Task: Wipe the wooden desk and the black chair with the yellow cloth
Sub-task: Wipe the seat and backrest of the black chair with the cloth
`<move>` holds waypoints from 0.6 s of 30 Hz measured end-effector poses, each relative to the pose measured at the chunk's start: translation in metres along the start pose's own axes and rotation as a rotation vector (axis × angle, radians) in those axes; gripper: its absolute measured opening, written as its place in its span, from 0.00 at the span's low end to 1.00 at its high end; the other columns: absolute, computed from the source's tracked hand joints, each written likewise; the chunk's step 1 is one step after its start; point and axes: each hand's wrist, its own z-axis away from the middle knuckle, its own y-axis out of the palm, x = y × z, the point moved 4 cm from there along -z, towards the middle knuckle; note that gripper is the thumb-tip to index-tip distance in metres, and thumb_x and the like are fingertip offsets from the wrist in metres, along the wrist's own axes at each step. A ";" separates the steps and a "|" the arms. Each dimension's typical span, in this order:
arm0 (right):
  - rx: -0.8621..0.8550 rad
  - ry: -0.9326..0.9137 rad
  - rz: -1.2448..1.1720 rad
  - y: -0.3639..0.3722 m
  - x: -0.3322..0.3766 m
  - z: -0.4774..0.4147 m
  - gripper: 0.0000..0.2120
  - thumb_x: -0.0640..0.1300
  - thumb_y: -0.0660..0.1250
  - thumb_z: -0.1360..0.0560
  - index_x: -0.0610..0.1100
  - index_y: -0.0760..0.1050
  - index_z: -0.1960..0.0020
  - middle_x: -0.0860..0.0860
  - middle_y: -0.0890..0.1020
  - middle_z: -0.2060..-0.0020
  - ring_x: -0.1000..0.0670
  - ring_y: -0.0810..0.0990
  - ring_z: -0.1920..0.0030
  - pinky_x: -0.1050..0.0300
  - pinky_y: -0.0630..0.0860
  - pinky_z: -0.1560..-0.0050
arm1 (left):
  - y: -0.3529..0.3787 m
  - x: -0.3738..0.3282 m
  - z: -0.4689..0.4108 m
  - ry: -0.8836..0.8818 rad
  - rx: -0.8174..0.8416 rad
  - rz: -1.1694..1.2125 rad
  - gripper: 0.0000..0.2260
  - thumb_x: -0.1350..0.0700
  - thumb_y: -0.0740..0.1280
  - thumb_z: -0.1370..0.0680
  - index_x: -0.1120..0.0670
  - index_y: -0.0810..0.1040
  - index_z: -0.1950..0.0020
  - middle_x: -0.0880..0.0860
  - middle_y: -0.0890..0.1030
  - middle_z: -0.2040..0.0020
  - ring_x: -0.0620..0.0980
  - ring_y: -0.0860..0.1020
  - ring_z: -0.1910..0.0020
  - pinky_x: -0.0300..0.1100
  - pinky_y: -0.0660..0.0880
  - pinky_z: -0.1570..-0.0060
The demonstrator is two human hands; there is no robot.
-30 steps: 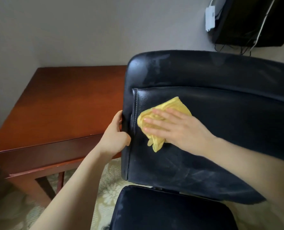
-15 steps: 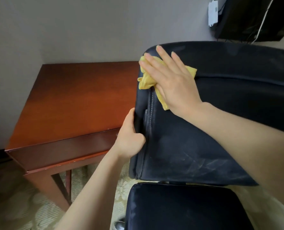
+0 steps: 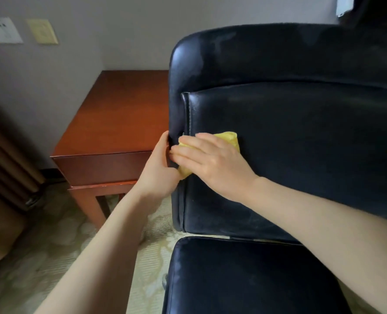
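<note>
The black chair [image 3: 301,132] fills the right half of the view, its padded backrest facing me and its seat [image 3: 244,279] below. My right hand [image 3: 212,162] lies flat on the yellow cloth [image 3: 229,138], pressing it against the backrest's left part near the seam. Yellow also shows under the palm at the cloth's lower corner. My left hand [image 3: 158,168] grips the backrest's left edge, right beside the cloth. The wooden desk [image 3: 120,114] stands behind and left of the chair, its top bare.
A grey wall with a beige switch plate [image 3: 43,31] and a white plate [image 3: 1,30] rises behind the desk. A dark ribbed curtain or panel [image 3: 4,159] stands at the left. Patterned carpet [image 3: 52,245] covers the floor.
My right hand has brought the cloth down from the backrest's top left corner to mid-height near the left seam. The left hand keeps its grip on the edge. The view has shifted.
</note>
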 end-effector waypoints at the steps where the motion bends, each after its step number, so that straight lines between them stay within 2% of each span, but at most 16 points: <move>1: -0.013 0.002 -0.005 0.002 0.004 0.007 0.13 0.35 0.60 0.22 0.43 0.80 0.42 0.51 0.80 0.41 0.47 0.75 0.37 0.52 0.64 0.32 | 0.000 0.001 0.002 -0.009 0.001 0.018 0.42 0.67 0.59 0.38 0.50 0.59 0.24 0.53 0.73 0.32 0.50 0.73 0.34 0.54 0.72 0.36; 4: -0.025 -0.060 -0.035 0.008 0.013 0.025 0.13 0.37 0.61 0.21 0.45 0.81 0.42 0.52 0.81 0.41 0.49 0.73 0.36 0.53 0.65 0.32 | -0.002 0.003 0.003 -0.008 0.035 0.066 0.44 0.69 0.57 0.41 0.44 0.62 0.26 0.53 0.72 0.31 0.55 0.72 0.32 0.62 0.71 0.37; 6: 0.011 -0.155 -0.064 0.015 0.019 0.044 0.15 0.36 0.56 0.19 0.44 0.79 0.40 0.53 0.81 0.42 0.51 0.73 0.36 0.54 0.65 0.32 | -0.002 0.003 0.005 0.022 0.061 0.089 0.43 0.69 0.55 0.42 0.45 0.63 0.28 0.54 0.74 0.33 0.57 0.74 0.35 0.65 0.71 0.40; 8: 0.131 -0.287 -0.067 0.024 0.023 0.074 0.15 0.36 0.54 0.18 0.43 0.78 0.40 0.52 0.81 0.43 0.51 0.75 0.37 0.55 0.66 0.32 | -0.002 0.003 0.004 0.022 0.072 0.117 0.45 0.69 0.56 0.41 0.43 0.61 0.26 0.51 0.74 0.32 0.58 0.75 0.36 0.69 0.71 0.43; 10: 0.315 -0.443 -0.033 0.029 0.024 0.110 0.12 0.40 0.57 0.19 0.46 0.77 0.41 0.54 0.81 0.44 0.54 0.76 0.38 0.58 0.66 0.32 | 0.000 0.008 0.001 0.039 0.070 0.141 0.47 0.71 0.59 0.39 0.37 0.57 0.26 0.46 0.69 0.28 0.55 0.71 0.32 0.71 0.71 0.43; 12: 0.494 -0.537 0.063 0.029 0.013 0.146 0.10 0.50 0.65 0.24 0.54 0.79 0.43 0.61 0.80 0.45 0.60 0.76 0.40 0.65 0.69 0.36 | 0.009 0.008 0.003 0.049 0.037 0.125 0.50 0.73 0.61 0.39 0.34 0.52 0.26 0.44 0.60 0.23 0.51 0.62 0.26 0.62 0.66 0.33; 13: 0.572 -0.526 0.088 0.024 0.004 0.157 0.12 0.54 0.67 0.26 0.58 0.79 0.44 0.63 0.80 0.46 0.62 0.76 0.42 0.68 0.70 0.39 | 0.016 0.010 0.006 0.050 0.004 0.098 0.52 0.74 0.61 0.38 0.37 0.48 0.24 0.44 0.54 0.22 0.47 0.55 0.24 0.54 0.61 0.28; 14: 0.591 -0.538 0.075 0.018 -0.004 0.167 0.12 0.54 0.68 0.27 0.58 0.80 0.44 0.63 0.80 0.46 0.62 0.77 0.42 0.68 0.70 0.39 | 0.024 0.012 0.009 0.052 -0.026 0.072 0.52 0.76 0.61 0.36 0.41 0.44 0.22 0.43 0.47 0.21 0.41 0.49 0.24 0.42 0.55 0.26; 15: 0.592 -0.599 0.077 0.011 -0.010 0.173 0.11 0.50 0.66 0.26 0.54 0.81 0.45 0.60 0.81 0.45 0.59 0.77 0.40 0.63 0.69 0.36 | 0.032 0.016 0.013 0.056 -0.051 0.052 0.51 0.78 0.60 0.34 0.44 0.42 0.22 0.42 0.42 0.22 0.35 0.44 0.26 0.30 0.51 0.29; 16: 0.568 -0.652 0.086 0.007 -0.015 0.180 0.11 0.45 0.63 0.23 0.50 0.81 0.44 0.56 0.82 0.45 0.55 0.76 0.38 0.58 0.67 0.33 | 0.040 0.021 0.019 0.065 -0.064 0.032 0.50 0.78 0.59 0.33 0.45 0.41 0.22 0.41 0.40 0.23 0.31 0.43 0.29 0.23 0.49 0.33; 17: 0.541 -0.678 0.111 0.000 -0.022 0.184 0.13 0.42 0.60 0.21 0.46 0.81 0.44 0.53 0.82 0.44 0.52 0.76 0.37 0.55 0.65 0.31 | 0.048 0.028 0.022 0.077 -0.065 0.029 0.50 0.78 0.59 0.33 0.45 0.40 0.22 0.39 0.39 0.23 0.30 0.43 0.29 0.23 0.48 0.32; 18: 0.490 -0.691 0.107 -0.007 -0.031 0.184 0.14 0.39 0.57 0.20 0.45 0.81 0.43 0.52 0.81 0.43 0.51 0.75 0.36 0.53 0.65 0.31 | 0.056 0.033 0.027 0.088 -0.065 0.037 0.50 0.77 0.60 0.33 0.45 0.39 0.22 0.38 0.40 0.23 0.31 0.43 0.28 0.29 0.47 0.28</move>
